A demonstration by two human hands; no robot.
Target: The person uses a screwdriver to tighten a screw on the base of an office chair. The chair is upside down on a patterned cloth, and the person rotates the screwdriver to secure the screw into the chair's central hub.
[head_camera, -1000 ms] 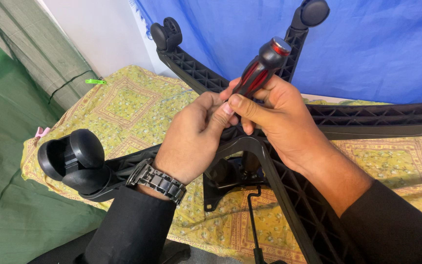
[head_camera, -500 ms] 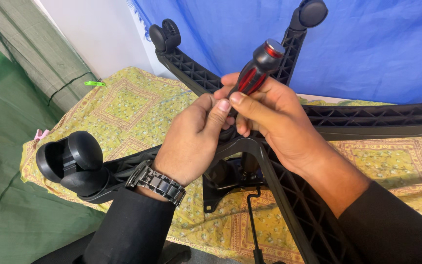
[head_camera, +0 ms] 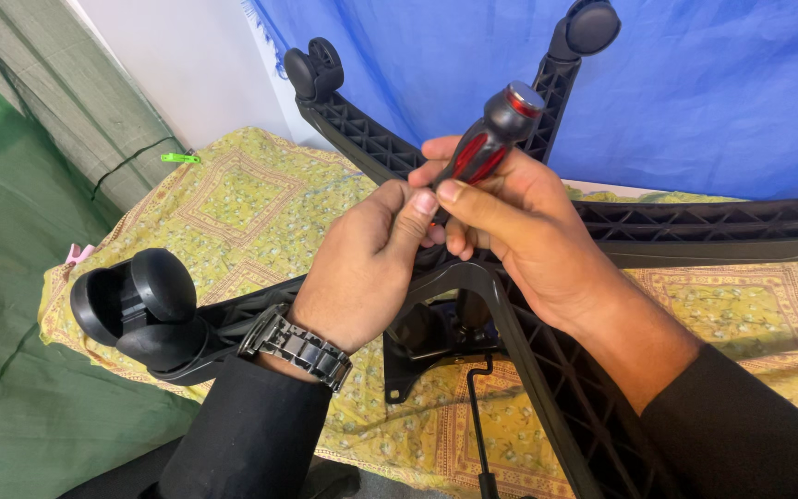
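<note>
A black plastic chair base (head_camera: 547, 370) with ribbed arms lies upside down on a yellow patterned cloth. My right hand (head_camera: 519, 231) grips a screwdriver (head_camera: 491, 143) with a black and red handle, held upright over the hub of the base. My left hand (head_camera: 362, 263), with a metal watch on its wrist, rests against the screwdriver's lower part and the hub, fingers curled beside my right thumb. The screwdriver's tip is hidden behind my hands.
Black castor wheels sit on the arm ends: one near left (head_camera: 136, 310), one at the back (head_camera: 314, 69), one top right (head_camera: 591, 26). The yellow cloth (head_camera: 242, 194) covers a table. A blue sheet (head_camera: 713, 92) hangs behind; green fabric (head_camera: 11, 231) lies left.
My hands and the screwdriver stay almost in place; the handle has tilted slightly and my grip has shifted a little.
</note>
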